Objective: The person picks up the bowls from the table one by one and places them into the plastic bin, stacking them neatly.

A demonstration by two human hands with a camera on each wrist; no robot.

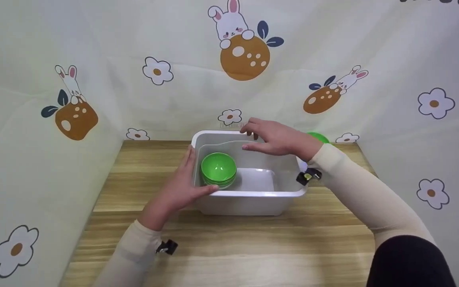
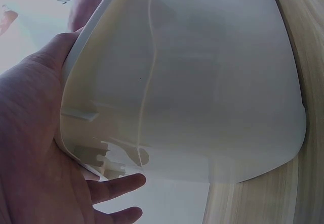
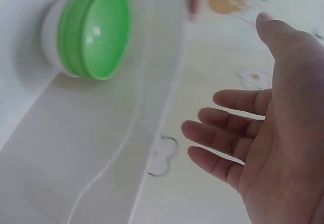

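A white plastic tub (image 1: 249, 205) stands on the wooden table. Inside its left end sits a stack of bowls (image 1: 218, 167), green on top with a white one underneath. My left hand (image 1: 179, 185) rests against the tub's front left corner. Its thumb lies over the front rim, while straight, spread fingers (image 2: 119, 186) reach along the left side. Over the tub's back right part hovers my right hand (image 1: 275, 137), fingers apart and nothing in it. In the right wrist view its fingers (image 3: 217, 133) are loosely bent beyond the tub's rim.
Something green and rounded (image 1: 318, 137) shows behind the tub's right end, partly covered by my right forearm. A printed cloth (image 1: 181, 103) with rabbits and flowers hangs at the back and both sides. The wooden table (image 1: 229, 247) extends in front of the tub.
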